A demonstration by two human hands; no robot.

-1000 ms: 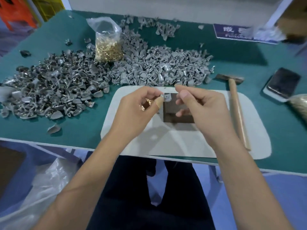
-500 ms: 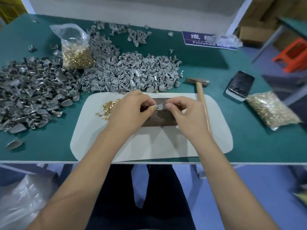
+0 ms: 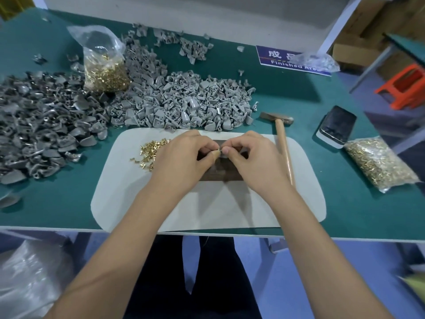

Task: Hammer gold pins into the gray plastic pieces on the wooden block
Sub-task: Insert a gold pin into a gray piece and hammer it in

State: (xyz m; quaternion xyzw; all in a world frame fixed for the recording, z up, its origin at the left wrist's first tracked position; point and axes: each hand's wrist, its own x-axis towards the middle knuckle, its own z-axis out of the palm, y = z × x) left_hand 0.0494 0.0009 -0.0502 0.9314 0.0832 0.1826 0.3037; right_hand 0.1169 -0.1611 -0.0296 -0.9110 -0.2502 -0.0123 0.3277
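while both hands meet over the wooden block (image 3: 220,173), the left hand (image 3: 181,157) and the right hand (image 3: 253,157) each have their fingers curled in, thumb and forefinger tips pinching one small gray plastic piece (image 3: 221,151) between them, just above the block's far edge. whether a pin is in that pinch is too small to tell. the block is dark and lies near the middle of a white mat (image 3: 128,192) that sits against the table's (image 3: 57,203) near edge; most of the block is hidden under the hands. a scatter of loose gold pins (image 3: 149,150) lies on the mat's far left part, just beside the left hand. the hammer (image 3: 284,146) lies untouched along the mat's right side, its metal head off the mat toward the far edge and its wooden handle running back toward the near edge, near the right hand but apart from it. beyond the mat's far edge a light gray heap of plastic pieces (image 3: 184,100) spreads over the green table top, with a darker gray heap (image 3: 41,125) toward the left edge. a clear bag of gold pins (image 3: 103,65) stands between the two heaps. a second bag of pins (image 3: 377,164) lies near the right edge, with a phone (image 3: 338,125) just beyond it. a blue sign (image 3: 282,58) lies at the far right.
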